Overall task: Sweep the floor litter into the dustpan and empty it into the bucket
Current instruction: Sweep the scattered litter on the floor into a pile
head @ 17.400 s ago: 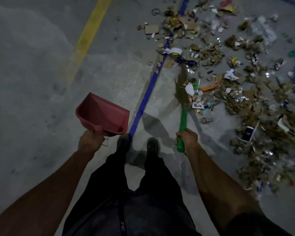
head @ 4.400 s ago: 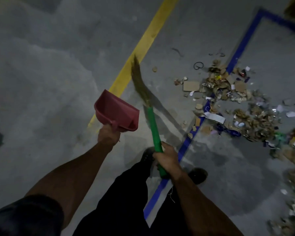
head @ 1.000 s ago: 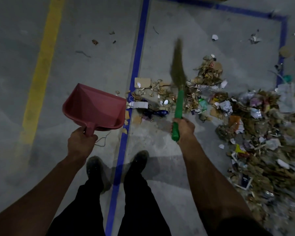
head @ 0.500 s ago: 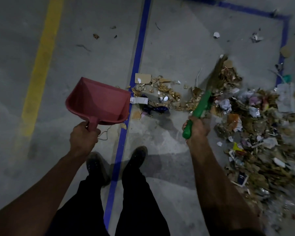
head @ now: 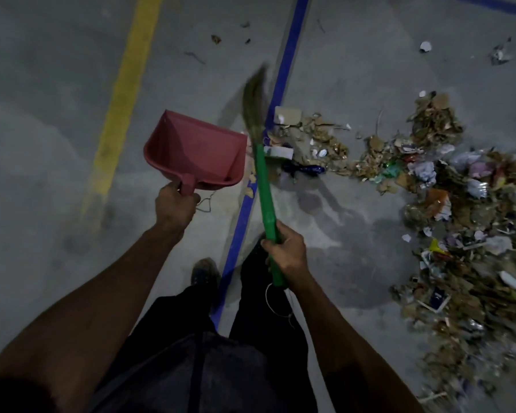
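Moved: broom (head: 258, 150) swung left off my litter pile (head: 447, 210), now beside dustpan (head: 197, 150).
Hands: left hand (head: 175, 205) grips dustpan handle; right hand (head: 285, 257) grips broom.
Technique: I'd ground the pan lip first, then use short strokes.

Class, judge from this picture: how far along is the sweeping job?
Done: litter is roughly gathered right of the blue line. In hand: the right hand grips the broom; the left hand holds the dustpan, which looks empty, off the floor. Left: scraps beyond, loading the dustpan, emptying it; no bucket shows.
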A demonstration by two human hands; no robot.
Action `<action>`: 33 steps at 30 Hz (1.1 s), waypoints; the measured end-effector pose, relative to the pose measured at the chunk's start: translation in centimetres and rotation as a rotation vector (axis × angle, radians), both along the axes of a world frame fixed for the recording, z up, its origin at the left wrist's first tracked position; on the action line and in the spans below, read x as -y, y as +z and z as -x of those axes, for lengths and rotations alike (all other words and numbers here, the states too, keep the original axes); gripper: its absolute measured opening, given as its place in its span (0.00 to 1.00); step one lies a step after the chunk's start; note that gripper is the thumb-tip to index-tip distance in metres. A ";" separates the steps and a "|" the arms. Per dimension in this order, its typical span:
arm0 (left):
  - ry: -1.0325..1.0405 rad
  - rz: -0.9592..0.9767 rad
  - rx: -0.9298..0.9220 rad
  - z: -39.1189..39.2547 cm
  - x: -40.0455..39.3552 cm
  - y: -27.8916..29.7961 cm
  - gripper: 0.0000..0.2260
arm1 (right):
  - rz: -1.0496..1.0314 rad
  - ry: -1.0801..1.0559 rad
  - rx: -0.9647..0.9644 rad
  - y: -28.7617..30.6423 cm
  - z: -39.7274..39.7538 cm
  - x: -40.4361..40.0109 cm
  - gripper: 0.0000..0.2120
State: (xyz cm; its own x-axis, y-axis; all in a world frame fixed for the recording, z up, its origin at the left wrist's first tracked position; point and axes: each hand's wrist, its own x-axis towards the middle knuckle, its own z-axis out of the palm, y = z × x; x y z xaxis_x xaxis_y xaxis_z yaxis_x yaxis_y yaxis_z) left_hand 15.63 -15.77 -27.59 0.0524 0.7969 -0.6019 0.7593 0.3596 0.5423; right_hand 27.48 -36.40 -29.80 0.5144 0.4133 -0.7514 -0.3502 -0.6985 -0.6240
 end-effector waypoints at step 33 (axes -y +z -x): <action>-0.107 -0.019 -0.023 23.0 -1.4 2.7 0.15 | 0.219 -0.049 -0.225 2.2 20.6 0.5 0.33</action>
State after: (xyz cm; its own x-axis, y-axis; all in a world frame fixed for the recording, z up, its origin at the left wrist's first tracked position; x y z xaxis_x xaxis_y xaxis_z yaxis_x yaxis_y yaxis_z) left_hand -7.41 -14.33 -24.92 0.1245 0.7985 -0.5891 0.8050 0.2658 0.5304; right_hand 6.87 -36.89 -27.59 0.3402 0.2086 -0.9169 -0.4988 -0.7866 -0.3640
